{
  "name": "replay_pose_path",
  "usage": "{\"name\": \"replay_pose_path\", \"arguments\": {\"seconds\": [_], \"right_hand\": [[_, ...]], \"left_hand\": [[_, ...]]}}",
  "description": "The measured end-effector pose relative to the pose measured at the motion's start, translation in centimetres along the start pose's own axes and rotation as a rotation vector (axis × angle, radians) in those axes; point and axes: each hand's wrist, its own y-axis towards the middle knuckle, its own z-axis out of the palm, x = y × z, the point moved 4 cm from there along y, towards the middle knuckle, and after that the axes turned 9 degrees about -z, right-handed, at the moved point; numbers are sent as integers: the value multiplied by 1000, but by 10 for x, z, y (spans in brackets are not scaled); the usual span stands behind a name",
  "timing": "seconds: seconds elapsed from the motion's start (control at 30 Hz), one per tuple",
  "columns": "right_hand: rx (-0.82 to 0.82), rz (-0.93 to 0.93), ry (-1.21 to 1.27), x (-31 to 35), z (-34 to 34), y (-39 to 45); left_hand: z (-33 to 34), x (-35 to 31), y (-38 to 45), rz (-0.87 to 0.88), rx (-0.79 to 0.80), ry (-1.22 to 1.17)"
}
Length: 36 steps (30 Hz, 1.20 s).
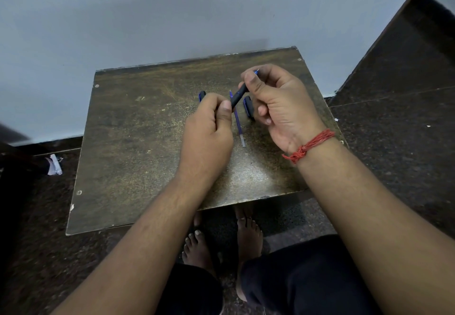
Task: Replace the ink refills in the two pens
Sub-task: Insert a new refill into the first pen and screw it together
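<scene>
While held above worn brown table (pixel 138 142): slim black-and-blue plastic pen (pixel 238 97), right hand (pixel 278 107) grip pinching upper barrel, left hand (pixel 209 127) grip pinching lower end. Light, rigid, likely slick. Thin blue refill (pixel 237 122) flat on table, probably bendable; best taken mid-length.

No legible text, label, brand or number on anything in view.

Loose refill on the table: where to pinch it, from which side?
Judging by its pose, pinch the loose refill near its pale near end, coming from above: it lies flat on the table, and that end is clear of the left hand and right hand holding the pen barrel.
</scene>
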Motion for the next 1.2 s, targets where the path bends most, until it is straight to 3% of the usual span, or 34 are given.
{"name": "replay_pose_path", "arguments": {"seconds": [0.37, 0.6, 0.67, 0.73, 0.83, 0.93, 1.07, 1.2], "right_hand": [[-87, 32, 61, 0, 7, -1], [-183, -35, -121, -2, 7, -5], [-221, -81, -308, 2, -1, -3], [-215, -160, -668, 7, -9, 0], [-52, -194, -1137, 8, -7, -1], [102, -170, -1446, 2, 3, -8], [107, -251, -1588, 2, 13, -11], [109, -149, -1564, 0, 10, -8]], "left_hand": [[-6, -5, 1, 73, -79, 90], [-7, 4, 5, 58, -112, 110], [-9, 6, 6, 46, -128, 101], [-10, 7, 7, 31, -135, 92], [-10, 8, 7, 10, -137, 79], [-10, 8, 7, 4, -130, 72], [-11, 7, 6, 3, -129, 57], [-12, 7, 7, -8, -137, 46]]}}
